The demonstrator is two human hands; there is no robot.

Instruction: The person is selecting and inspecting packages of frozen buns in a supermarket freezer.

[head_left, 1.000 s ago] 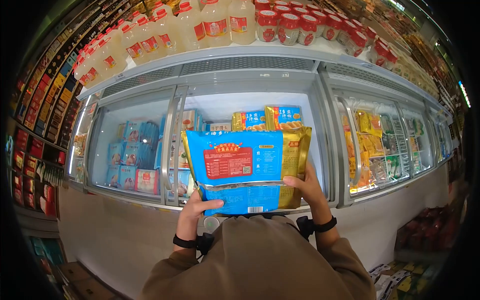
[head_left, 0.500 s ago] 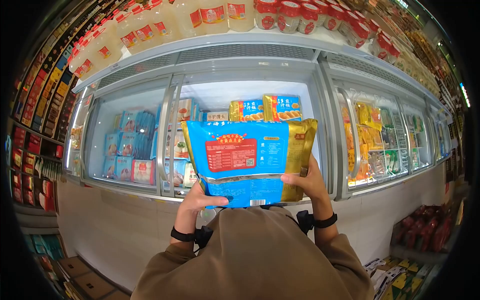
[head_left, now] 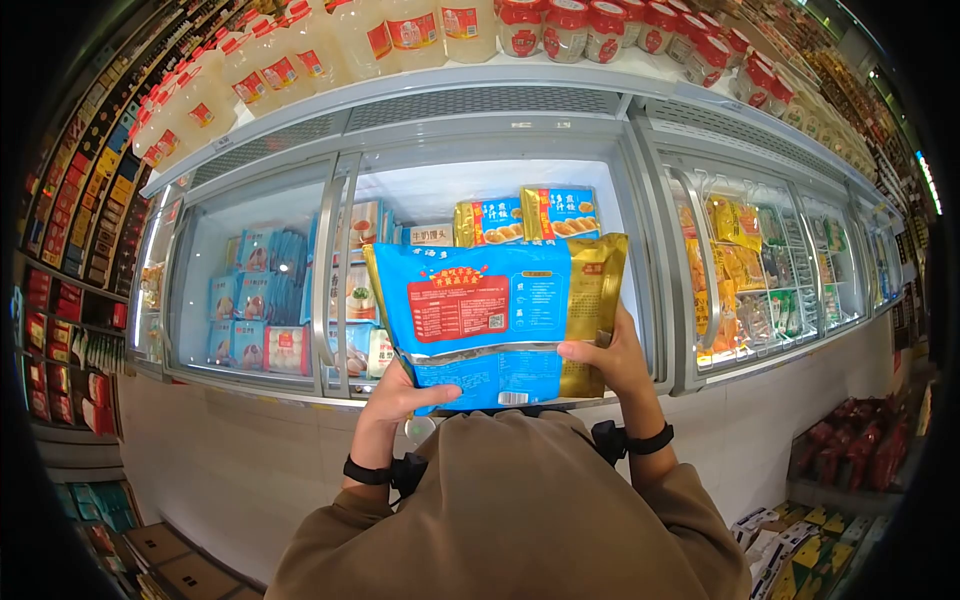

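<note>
Here a long white chest freezer [head_left: 560, 130] with curved sliding glass lids is filling most of the view, and everything else is sitting relative to it. On the flat shelf along the freezer's top, rounded pale plastic jugs [head_left: 330, 45] with red caps are standing in rows, with squat red-lidded jars [head_left: 600, 25] to their right. Inside the freezer's open middle bay, glossy yellow-and-blue packets [head_left: 525, 215] are leaning against the back wall. In front of that open bay, a flat, shiny blue bag [head_left: 470, 320] is being held upright, overlapping a gold bag [head_left: 592, 310] just behind its right edge. The left hand [head_left: 400, 395] is pinching the blue bag's lower left corner, grip closed. The right hand [head_left: 610, 360] is clasping both bags' lower right edge.
</note>
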